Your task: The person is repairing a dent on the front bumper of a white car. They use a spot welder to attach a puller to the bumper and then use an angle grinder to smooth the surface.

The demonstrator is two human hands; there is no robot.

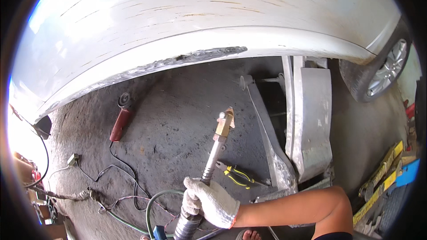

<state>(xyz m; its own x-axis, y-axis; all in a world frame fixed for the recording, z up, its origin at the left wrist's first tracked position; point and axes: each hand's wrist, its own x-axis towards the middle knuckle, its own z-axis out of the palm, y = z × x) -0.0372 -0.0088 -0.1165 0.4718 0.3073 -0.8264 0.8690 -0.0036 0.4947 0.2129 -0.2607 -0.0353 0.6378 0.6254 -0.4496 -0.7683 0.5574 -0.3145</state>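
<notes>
My right hand (pixel 213 203), in a white knit glove, is closed around the black ribbed grip of a welding gun (pixel 215 155). The gun has a metal shaft, a brass-coloured block and a pointed copper tip, which is directed up toward the car and stands apart from it. Above, the white car's lower sill (pixel 178 58) shows a long strip ground to bare, dark metal, and its door (pixel 213 4) carries brownish scratches. My left hand is not in view. Beyond the glove, pliers (pixel 238 175) with yellow and black handles lie on the floor.
A red angle grinder (pixel 121 122) lies on the floor at left, its black cord running to a plug connection (pixel 73 159). A grey metal lift frame (pixel 313 120) stands under the car. Rear right are a wheel (pixel 387 71) and yellow bars (pixel 382 182). A green hose (pixel 151 206) loops beside my hand.
</notes>
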